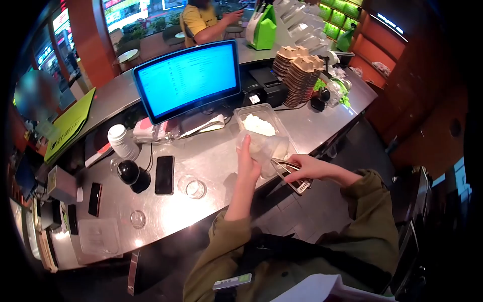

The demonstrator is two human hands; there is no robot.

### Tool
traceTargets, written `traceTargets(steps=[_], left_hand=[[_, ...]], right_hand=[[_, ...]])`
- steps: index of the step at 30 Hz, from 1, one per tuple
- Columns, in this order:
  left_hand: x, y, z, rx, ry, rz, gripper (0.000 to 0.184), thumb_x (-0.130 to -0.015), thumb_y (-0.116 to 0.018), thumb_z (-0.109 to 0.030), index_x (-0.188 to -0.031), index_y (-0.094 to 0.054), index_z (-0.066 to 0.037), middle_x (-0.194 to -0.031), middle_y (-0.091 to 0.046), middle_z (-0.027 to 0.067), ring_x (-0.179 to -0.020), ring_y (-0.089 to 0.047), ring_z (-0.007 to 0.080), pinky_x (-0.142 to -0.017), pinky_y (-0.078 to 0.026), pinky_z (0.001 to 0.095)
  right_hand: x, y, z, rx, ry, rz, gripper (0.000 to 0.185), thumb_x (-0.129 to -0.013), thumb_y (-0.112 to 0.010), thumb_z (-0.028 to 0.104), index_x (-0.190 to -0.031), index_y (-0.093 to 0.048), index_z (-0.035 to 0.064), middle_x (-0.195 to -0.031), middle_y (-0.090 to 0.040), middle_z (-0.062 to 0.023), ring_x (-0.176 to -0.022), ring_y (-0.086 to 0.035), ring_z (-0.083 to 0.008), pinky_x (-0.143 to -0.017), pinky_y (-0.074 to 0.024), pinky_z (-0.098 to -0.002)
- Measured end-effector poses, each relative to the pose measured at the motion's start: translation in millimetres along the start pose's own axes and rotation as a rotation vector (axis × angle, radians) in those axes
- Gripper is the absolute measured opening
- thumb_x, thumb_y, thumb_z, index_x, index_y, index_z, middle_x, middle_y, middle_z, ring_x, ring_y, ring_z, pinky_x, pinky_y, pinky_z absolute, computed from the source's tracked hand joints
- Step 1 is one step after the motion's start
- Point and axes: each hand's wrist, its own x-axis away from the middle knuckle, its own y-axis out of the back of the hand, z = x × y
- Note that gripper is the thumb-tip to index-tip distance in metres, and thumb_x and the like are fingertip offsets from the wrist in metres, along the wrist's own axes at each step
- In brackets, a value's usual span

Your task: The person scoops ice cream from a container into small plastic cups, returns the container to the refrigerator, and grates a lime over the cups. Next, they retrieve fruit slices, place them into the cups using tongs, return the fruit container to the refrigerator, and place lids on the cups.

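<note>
The fingers [245,145] of the left hand [247,163] were wrapped round a thin, translucent plastic sleeve [274,146], soft-looking and slightly cloudy, with the thumb pressed along its side. The right hand [313,168] had its fingers closed on a shiny metal tool [302,187] with narrow curved arms and a slotted end; its far tip met the sleeve in the view, though whether they touched could not be told.

The sleeve was over the near half of a transparent, rectangular plastic tub [242,111], whose far half showed a lumpy, matte white mass [258,124]. The tub stood on the right part of a brushed, glossy steel surface [168,216], its near end close to the front edge.

Beyond the tub's far side, a boxy black printer [267,86] and a tall stack of rough, moulded brown cup carriers [302,75] limited the reach toward the back. A flat monitor [188,80] filled the middle of the back edge. To the tub's right, smooth steel ran toward the right corner, leaving sideways room. On its left, a round transparent cup [193,188] and a slim black phone [164,175] lay well apart from the hands, with open steel between them and the front edge. Past that edge, the forearms had free air above the dark floor.
</note>
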Motion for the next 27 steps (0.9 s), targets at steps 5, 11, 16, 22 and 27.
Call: traceTargets(steps=[5, 11, 16, 22, 27], left_hand=[[2.9, -0.1, -10.6, 0.094, 0.202, 0.049, 0.052, -0.086, -0.042, -0.051, -0.115, -0.046, -0.008, -0.107, -0.055, 0.0115, -0.099, -0.052, 0.0247, -0.085, -0.043, 0.0422], [6.0, -5.3, -21.5, 0.006, 0.141, 0.042, 0.051, -0.086, -0.041, -0.051, -0.114, -0.046, -0.009, -0.105, -0.055, 0.0102, -0.095, -0.053, 0.0235, -0.085, -0.043, 0.0433], [0.3, 3.9, -29.0, 0.105, 0.126, 0.094, 0.046, -0.086, -0.044, -0.047, -0.115, -0.047, -0.011, -0.106, -0.055, 0.0102, -0.095, -0.054, 0.0246, -0.086, -0.043, 0.0459], [-6.1, 21.4, -26.0, 0.263, 0.118, 0.077, 0.054, -0.087, -0.040, -0.048, -0.120, -0.043, -0.006, -0.114, -0.051, 0.0138, -0.104, -0.050, 0.0288, -0.090, -0.040, 0.0477], [-3.5, 34.1, -37.0, 0.210, 0.007, 0.008, 0.062, -0.086, -0.037, -0.054, -0.127, -0.038, -0.008, -0.125, -0.045, 0.0120, -0.113, -0.044, 0.0286, -0.093, -0.039, 0.0452]], right_hand=[[0.8, 0.6, 1.2, -0.650, -0.166, 0.354, 0.027, -0.080, -0.057, 0.020, -0.095, -0.051, -0.0007, -0.085, -0.060, -0.0127, -0.059, -0.056, -0.0092, -0.052, -0.0466, -0.0194], [-1.6, -20.6, -14.8, -1.256, -0.011, 0.582, 0.043, -0.085, -0.044, 0.024, -0.119, -0.040, -0.0019, -0.112, -0.050, -0.0278, -0.088, -0.058, -0.0234, -0.076, -0.0487, -0.0304], [0.8, -42.6, -20.8, -1.549, 0.017, 0.574, 0.057, -0.077, -0.051, 0.032, -0.123, -0.036, 0.0024, -0.114, -0.044, -0.0265, -0.091, -0.051, -0.0327, -0.082, -0.0413, -0.0396], [4.4, -33.9, 4.1, -1.542, -0.068, 0.504, 0.059, -0.074, -0.045, 0.033, -0.121, -0.037, -0.0004, -0.101, -0.048, -0.0175, -0.079, -0.048, -0.0233, -0.069, -0.0385, -0.0336], [8.2, -29.0, 12.8, -1.452, -0.099, 0.509, 0.057, -0.075, -0.043, 0.034, -0.122, -0.037, 0.0013, -0.100, -0.048, -0.0168, -0.077, -0.048, -0.0232, -0.069, -0.0376, -0.0338]])
